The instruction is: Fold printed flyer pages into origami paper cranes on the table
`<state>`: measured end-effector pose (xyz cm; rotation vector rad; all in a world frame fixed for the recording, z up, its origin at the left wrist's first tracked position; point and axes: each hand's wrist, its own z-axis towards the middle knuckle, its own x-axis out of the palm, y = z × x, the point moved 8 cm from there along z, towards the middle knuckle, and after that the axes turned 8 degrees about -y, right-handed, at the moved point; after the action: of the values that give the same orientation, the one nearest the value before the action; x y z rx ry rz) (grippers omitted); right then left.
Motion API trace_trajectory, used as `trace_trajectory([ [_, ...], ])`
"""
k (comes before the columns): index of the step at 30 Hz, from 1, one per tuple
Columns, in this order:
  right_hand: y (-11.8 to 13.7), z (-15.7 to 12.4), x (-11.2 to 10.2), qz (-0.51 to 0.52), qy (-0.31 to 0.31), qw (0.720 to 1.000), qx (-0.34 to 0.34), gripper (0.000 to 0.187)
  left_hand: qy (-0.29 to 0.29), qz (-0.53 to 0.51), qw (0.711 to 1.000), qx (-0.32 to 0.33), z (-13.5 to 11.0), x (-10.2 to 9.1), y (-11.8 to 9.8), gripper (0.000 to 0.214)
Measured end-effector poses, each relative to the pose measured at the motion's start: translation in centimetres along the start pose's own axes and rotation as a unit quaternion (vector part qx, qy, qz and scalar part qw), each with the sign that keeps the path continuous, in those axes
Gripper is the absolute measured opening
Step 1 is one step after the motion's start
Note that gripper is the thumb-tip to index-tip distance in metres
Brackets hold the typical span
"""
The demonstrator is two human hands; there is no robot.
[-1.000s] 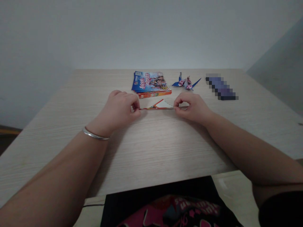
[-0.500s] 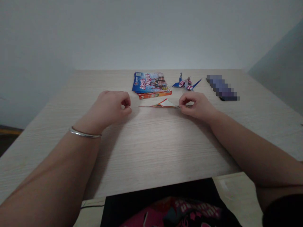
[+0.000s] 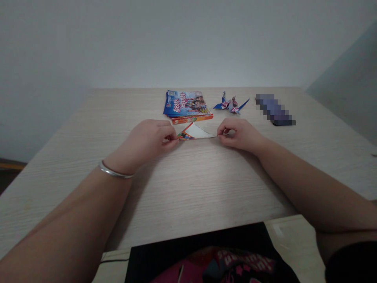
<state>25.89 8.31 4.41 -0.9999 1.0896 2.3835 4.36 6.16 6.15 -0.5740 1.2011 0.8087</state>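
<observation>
A folded piece of paper (image 3: 197, 131), white with red edging and a colourful printed corner, stretches between my two hands just above or on the table. My left hand (image 3: 156, 135), with a silver bangle at the wrist, is closed and pinches its left end. At the right tip, my right hand (image 3: 237, 133) is closed with thumb and forefinger pinching the paper. The fingertips partly cover both ends. Close behind the paper lies a stack of printed sheets (image 3: 187, 104), blue on top with orange ones beneath.
Folded paper cranes (image 3: 231, 105) in blue print stand right of the stack. Farther right lies a blurred-out dark phone-like object (image 3: 275, 110). The pale wood-grain table (image 3: 182, 188) meets a wall at the back. Dark patterned clothing is at the near edge.
My left hand has moved right and taken hold of the paper's left end. The paper has shifted left and turned, showing more of its white face. My right hand has moved slightly left.
</observation>
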Motion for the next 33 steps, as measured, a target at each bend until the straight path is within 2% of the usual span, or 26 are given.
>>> trace_trajectory([
  [7,-2.0,-0.4,-1.1,-0.003,0.009,1.000,0.008,0.004,0.064,-0.043,0.996,-0.054,-0.7,0.3,1.2,0.035],
  [12,-2.1,-0.4,-1.4,-0.041,0.034,0.999,0.012,0.005,0.087,-0.049,0.994,-0.040,-0.6,0.6,0.8,0.033],
  [17,-2.0,-0.4,-1.6,-0.095,0.070,0.993,-0.006,0.015,0.108,-0.072,0.991,-0.027,-0.8,1.3,0.7,0.027],
  [22,-2.7,-0.5,-1.7,-0.111,0.075,0.991,-0.018,0.016,0.096,-0.066,0.993,-0.026,-1.1,1.4,1.0,0.025],
  [25,-2.4,-0.5,-1.9,-0.123,0.071,0.990,-0.021,0.016,0.092,-0.041,0.995,-0.006,-0.9,0.5,0.0,0.024],
  [28,-1.8,-0.4,-1.8,-0.136,0.063,0.989,-0.001,0.020,0.107,-0.042,0.993,0.028,-0.7,-0.1,-2.0,0.024],
  [33,-0.1,-0.3,-0.2,-0.139,0.069,0.988,-0.004,0.043,0.104,-0.081,0.990,0.058,-0.7,-0.3,-3.9,0.025],
])
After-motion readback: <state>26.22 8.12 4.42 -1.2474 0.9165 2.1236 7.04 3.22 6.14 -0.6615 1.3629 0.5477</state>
